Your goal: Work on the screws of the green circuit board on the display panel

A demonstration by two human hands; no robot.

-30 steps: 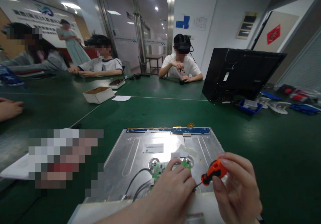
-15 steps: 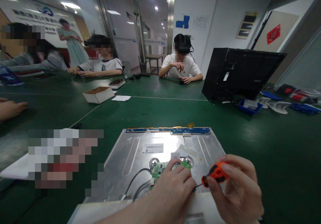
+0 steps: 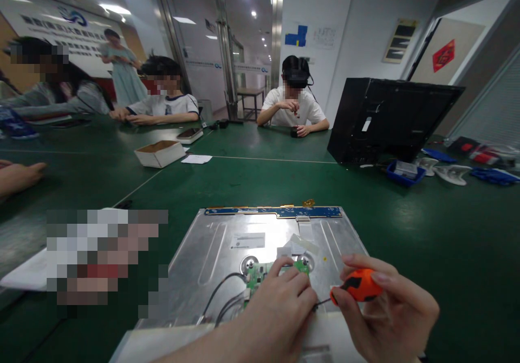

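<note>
Bench work on a green table (image 3: 239, 181). The metal panel (image 3: 211, 249) lies flat on it; panel and left hand (image 3: 282, 298) match their positions of half a second ago. The right hand (image 3: 388, 309) has shifted slightly outward, beyond the panel's right edge, and the screwdriver (image 3: 363, 285) now slants less steeply, which suggests that its handle is being turned while the shaft stays directed at one spot. The panel is silvery and glossy, with pressed grooves and a blue strip board (image 3: 244, 211) along its far edge. The left hand rests palm down, fingers bent, over the green circuit board (image 3: 255, 276) near the panel's near edge; whether it grips anything beneath cannot be told. The right thumb and fingers pinch the screwdriver's orange-and-black handle near the panel's near right corner; the thin shaft points leftward, its tip hidden.
</note>
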